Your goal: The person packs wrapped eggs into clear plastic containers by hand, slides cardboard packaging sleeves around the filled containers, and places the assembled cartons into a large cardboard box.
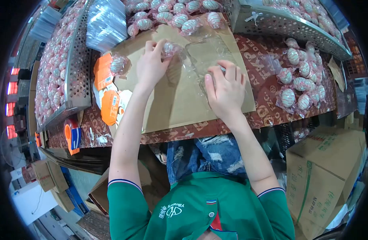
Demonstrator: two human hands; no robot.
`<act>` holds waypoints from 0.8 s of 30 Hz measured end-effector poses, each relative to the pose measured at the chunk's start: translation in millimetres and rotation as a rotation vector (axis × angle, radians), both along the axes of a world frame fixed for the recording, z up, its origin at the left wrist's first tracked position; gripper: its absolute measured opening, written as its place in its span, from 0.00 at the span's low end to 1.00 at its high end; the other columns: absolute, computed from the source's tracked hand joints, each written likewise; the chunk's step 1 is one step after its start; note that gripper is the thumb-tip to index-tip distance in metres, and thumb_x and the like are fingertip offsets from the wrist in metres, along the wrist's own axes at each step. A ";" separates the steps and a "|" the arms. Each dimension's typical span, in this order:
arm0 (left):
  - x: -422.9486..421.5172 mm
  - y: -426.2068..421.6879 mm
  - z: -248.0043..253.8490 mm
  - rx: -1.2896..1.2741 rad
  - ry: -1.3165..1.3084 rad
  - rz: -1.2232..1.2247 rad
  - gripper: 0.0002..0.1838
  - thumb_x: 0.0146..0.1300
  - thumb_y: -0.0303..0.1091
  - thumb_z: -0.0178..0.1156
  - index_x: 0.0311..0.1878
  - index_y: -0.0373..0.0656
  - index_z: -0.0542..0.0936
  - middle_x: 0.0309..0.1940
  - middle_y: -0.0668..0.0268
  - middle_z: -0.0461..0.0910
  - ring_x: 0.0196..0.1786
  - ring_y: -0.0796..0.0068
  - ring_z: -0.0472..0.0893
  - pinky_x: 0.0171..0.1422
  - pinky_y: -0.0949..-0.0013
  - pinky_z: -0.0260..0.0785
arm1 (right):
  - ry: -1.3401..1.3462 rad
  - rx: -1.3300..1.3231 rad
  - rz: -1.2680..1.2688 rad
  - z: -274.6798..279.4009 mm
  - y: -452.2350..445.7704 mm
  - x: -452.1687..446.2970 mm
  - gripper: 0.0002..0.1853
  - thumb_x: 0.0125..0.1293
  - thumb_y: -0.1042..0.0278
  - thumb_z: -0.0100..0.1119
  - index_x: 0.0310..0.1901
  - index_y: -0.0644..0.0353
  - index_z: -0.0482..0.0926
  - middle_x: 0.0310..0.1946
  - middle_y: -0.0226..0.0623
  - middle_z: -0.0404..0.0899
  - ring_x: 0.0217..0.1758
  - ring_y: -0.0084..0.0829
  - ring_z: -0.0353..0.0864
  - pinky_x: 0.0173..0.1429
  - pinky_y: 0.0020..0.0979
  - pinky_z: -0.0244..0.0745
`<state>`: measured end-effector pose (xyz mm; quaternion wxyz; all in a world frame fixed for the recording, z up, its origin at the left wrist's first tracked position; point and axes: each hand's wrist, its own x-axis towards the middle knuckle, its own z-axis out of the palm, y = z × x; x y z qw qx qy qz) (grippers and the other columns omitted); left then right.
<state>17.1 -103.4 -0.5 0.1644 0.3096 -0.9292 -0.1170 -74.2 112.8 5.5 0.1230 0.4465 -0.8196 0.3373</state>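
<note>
My left hand [151, 66] is curled at a round, white-striped candy in clear pink wrap [169, 49], with fingertips and thumb at its near side. My right hand [228, 86] bends over a clear plastic tray [204, 50], thumb and fingers curved around another wrapped candy that is mostly hidden beneath them. The tray lies on a flat sheet of brown cardboard [176, 108]. One more wrapped candy [118, 65] rests left of my left hand, beside orange printed cards [110, 107].
Perforated metal trays [78, 76] full of wrapped candies stand left and at back right. Loose candies [304, 76] lie in piles at the right and far side. A stack of clear plastic packs [106, 24], a tape dispenser [73, 137] and a carton [320, 176] are nearby.
</note>
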 end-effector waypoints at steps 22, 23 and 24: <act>-3.0 78.4 -42.0 0.706 0.818 -0.162 0.23 0.67 0.35 0.63 0.62 0.39 0.69 0.52 0.56 0.76 0.53 0.66 0.78 0.58 0.64 0.72 | -0.260 -0.225 0.029 -6.7 -4.3 -8.2 0.24 0.67 0.52 0.59 0.53 0.64 0.72 0.49 0.46 0.75 0.53 0.47 0.72 0.60 0.46 0.64; -1.7 71.4 -53.8 0.364 0.657 -0.075 0.24 0.65 0.42 0.64 0.60 0.41 0.72 0.51 0.55 0.78 0.55 0.61 0.78 0.57 0.58 0.70 | -0.270 -0.163 0.044 -6.2 -2.4 -7.6 0.23 0.65 0.53 0.61 0.54 0.63 0.74 0.51 0.44 0.75 0.55 0.45 0.72 0.62 0.44 0.63; -3.3 76.5 -47.4 0.368 0.658 -0.068 0.24 0.65 0.42 0.64 0.60 0.41 0.72 0.51 0.55 0.78 0.55 0.61 0.78 0.57 0.58 0.70 | -0.271 -0.156 0.048 -8.7 -1.2 -6.9 0.23 0.65 0.53 0.61 0.54 0.63 0.74 0.51 0.44 0.75 0.55 0.45 0.72 0.62 0.44 0.63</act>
